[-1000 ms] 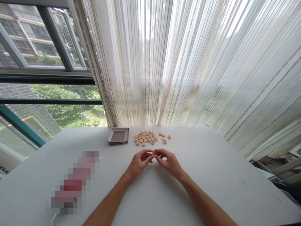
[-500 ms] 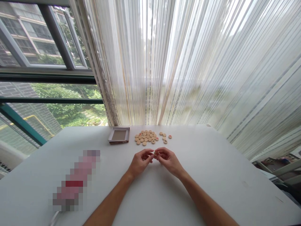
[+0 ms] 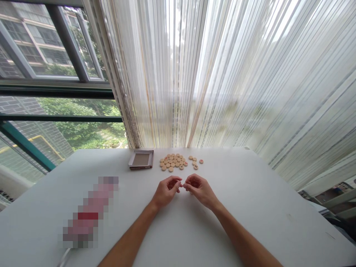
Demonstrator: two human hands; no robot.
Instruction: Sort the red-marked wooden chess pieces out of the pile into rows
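Observation:
My left hand (image 3: 164, 192) and my right hand (image 3: 200, 190) rest on the white table (image 3: 250, 207), their fingertips almost touching at the middle. Both have curled, pinched fingers. The small round piece seen earlier between them no longer shows, so I cannot tell which hand has it. Just beyond my hands lies a cluster of round wooden game pieces (image 3: 172, 162), some with red marks. A few loose pieces (image 3: 195, 162) lie to its right.
A flat brown box tray (image 3: 141, 160) lies left of the pieces, near the far edge. A blurred pink and red object (image 3: 89, 213) lies on the left of the table. Striped sheer curtains (image 3: 222, 81) hang behind, with a window at left.
The round piece held up between my fingertips has dropped out of sight as both hands lowered slightly and curled their fingers inward. The pieces on the table have not moved.

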